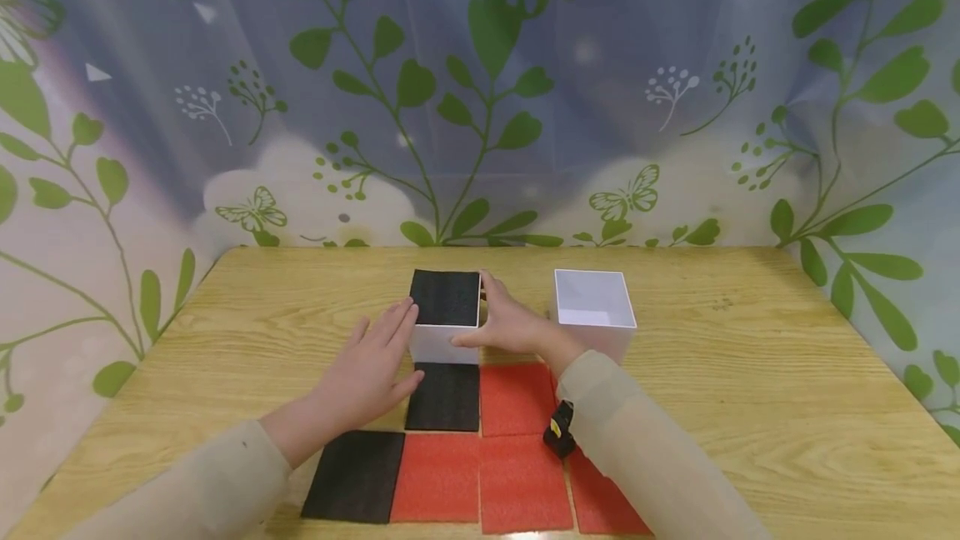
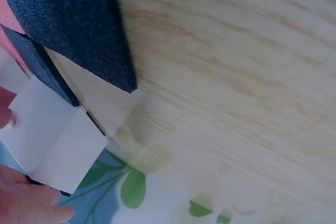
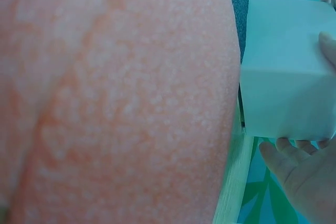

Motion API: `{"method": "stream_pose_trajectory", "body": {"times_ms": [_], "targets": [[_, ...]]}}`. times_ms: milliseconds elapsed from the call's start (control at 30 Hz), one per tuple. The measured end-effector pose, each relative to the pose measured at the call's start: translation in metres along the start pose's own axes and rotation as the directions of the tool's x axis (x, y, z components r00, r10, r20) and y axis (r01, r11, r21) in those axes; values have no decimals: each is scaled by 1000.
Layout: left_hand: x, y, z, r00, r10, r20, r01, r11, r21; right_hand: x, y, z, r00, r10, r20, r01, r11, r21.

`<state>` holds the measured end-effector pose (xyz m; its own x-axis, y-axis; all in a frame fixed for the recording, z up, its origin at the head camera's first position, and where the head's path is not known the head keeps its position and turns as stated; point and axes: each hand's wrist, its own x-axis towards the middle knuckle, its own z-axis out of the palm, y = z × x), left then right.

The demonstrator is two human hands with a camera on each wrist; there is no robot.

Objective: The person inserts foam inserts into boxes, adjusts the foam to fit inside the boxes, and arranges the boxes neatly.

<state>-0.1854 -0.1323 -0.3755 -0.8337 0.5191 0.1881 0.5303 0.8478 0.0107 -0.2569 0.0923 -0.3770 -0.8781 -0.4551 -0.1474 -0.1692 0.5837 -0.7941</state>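
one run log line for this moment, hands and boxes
right hand: holds white square box, black felt-like square at top | left hand: at box's left side | second white square box: open, at right

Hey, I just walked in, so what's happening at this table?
A person is handling a white box with a black sheet at its top. The right hand grips it; the left hand touches its left side. Red squares and black squares lie nearer the person. Another open box stands to the right.
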Motion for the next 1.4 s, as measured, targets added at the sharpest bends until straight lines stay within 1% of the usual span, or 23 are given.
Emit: {"method": "stream_pose_trajectory", "body": {"times_ms": [100,200,300,367,433,500,567,667,700,733,867,1067,1300,1367,1400], "targets": [[2,-3,-1,1000,-5,5,5,997,-81,0,-1,-1,1000,6,2,-6,1000,3],[6,-8,-3,1000,-16,10,17,984,-175,0,-1,-1,1000,8,4,-8,1000,5],[13,-15,-7,998,-56,11,57,962,-268,1,1,-1,1000,2,3,-2,1000,9],[20,-19,-8,996,-87,18,88,949,-304,2,1,-1,1000,-1,1,1,1000,11],[26,-24,-9,994,-105,34,110,937,-332,3,2,-1,1000,-5,-4,5,1000,13],[32,-26,-10,992,-110,55,122,923,-364,4,2,-1,1000,-7,-5,7,1000,11],[36,-28,-11,990,-113,83,138,902,-410,5,2,-1,1000,-9,-6,9,1000,9],[43,-29,-11,987,-121,107,157,874,-459,6,2,0,1000,-11,-7,11,1000,4],[44,-30,-11,986,-125,113,164,868,-468,6,2,0,1000,-11,-8,11,1000,6],[46,-30,-11,985,-127,115,166,867,-469,6,2,0,1000,-11,-8,11,1000,5],[49,-31,-11,983,-132,125,175,873,-455,5,1,-1,1000,-15,-7,15,1000,6],[48,-32,-10,982,-134,133,181,869,-461,3,2,0,1000,-13,-3,13,1000,2],[47,-33,-9,980,-143,136,192,853,-485,1,3,3,1000,-9,-5,9,1000,12],[47,-34,-9,980,-145,136,193,853,-484,2,3,3,1000,-13,-7,13,1000,17],[47,-34,-9,980,-149,135,195,860,-472,3,3,3,1000,-19,-8,19,1000,22]]}}
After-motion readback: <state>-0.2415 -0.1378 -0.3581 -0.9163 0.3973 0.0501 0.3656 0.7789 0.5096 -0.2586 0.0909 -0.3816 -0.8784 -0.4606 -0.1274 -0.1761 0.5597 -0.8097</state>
